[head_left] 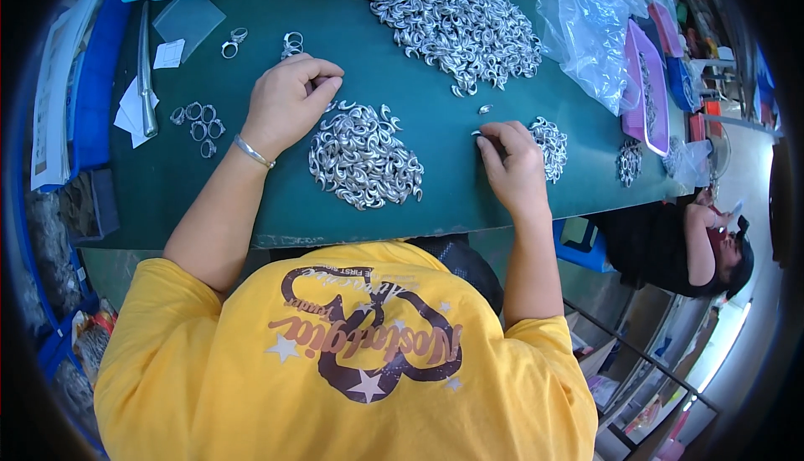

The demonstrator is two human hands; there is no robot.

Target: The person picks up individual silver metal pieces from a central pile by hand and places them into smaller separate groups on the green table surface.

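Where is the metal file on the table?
In the head view the metal file lies at the far left of the green table, partly on white paper slips, left of the small rings and the left hand.

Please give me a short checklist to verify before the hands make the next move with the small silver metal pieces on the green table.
1. Left hand is at the middle pile of silver pieces: ok, its fingers rest at the pile's upper edge.
2. Right hand has a piece in its grip: cannot tell, the fingertips are curled together and hide it.
3. Small pile within reach of the right hand: ok, it lies right beside it.
4. Large pile kept apart from the middle pile: ok, bare green table lies between them.
5. Loose rings are out of the way: ok, they lie left of the left wrist.
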